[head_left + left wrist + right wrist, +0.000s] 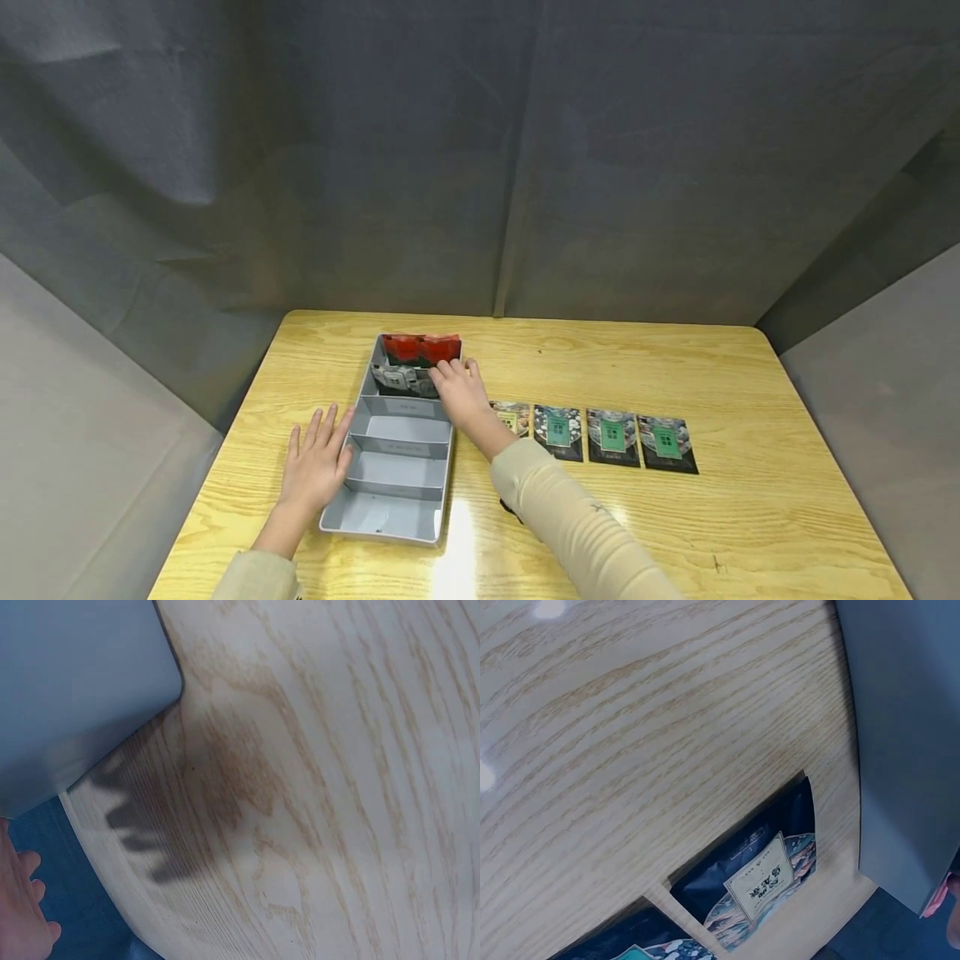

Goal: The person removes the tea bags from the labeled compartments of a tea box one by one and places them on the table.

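Observation:
A grey divided tray [447,492] stands on the table's left half. My left hand [313,467] rests along its left wall with fingers straight. At its far right side my right hand [459,392] reaches over the wall, bent fingers gripping the right end of a black-and-grey packet [422,383]. Another such packet [388,377] stands left of it in the same compartment. Red packets [420,347] stand upright in the farthest compartment. In the right wrist view, only a fingertip shows beside the tray wall [907,735].
Right of the tray, packets lie flat in a row: a yellow-labelled packet [512,415], partly behind my right forearm, then three green-labelled ones [558,431]. A small black item [512,510] shows under the right sleeve. Dark cloth [600,167] hangs behind the wooden table [750,500].

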The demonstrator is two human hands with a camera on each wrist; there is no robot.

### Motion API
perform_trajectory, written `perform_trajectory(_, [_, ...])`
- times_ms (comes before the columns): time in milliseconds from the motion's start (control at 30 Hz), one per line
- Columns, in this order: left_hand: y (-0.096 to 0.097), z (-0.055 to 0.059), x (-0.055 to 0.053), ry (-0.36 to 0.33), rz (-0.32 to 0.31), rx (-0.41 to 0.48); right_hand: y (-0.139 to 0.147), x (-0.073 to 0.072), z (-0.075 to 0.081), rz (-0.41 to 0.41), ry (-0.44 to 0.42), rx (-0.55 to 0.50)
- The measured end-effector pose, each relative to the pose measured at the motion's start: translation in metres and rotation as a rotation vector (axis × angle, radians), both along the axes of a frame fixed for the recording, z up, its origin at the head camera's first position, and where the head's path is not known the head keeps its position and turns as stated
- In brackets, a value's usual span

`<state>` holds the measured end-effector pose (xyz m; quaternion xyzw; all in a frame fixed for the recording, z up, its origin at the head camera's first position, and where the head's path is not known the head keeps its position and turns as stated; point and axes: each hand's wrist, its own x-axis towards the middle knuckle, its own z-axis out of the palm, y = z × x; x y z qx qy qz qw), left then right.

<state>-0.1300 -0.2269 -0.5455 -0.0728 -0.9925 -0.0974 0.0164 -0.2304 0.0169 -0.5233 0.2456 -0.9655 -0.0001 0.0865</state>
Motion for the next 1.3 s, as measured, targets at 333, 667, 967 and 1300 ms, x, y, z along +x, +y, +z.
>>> perform_trajectory(333, [0.000,0.000,0.001,-0.005,-0.002,0.000,0.003,0.003,-0.005,0.024,0.078,0.032])
perform_trajectory(667, [0.001,0.002,0.001,-0.016,-0.001,0.005,0.006,0.003,-0.003,0.044,0.159,-0.038])
perform_trajectory(967, [0.000,0.002,0.000,0.001,-0.004,-0.002,0.010,0.002,0.009,0.042,0.193,-0.123])
perform_trajectory(1300, [0.001,0.001,0.000,0.000,0.001,-0.001,0.021,0.002,0.027,0.080,0.364,-0.279])
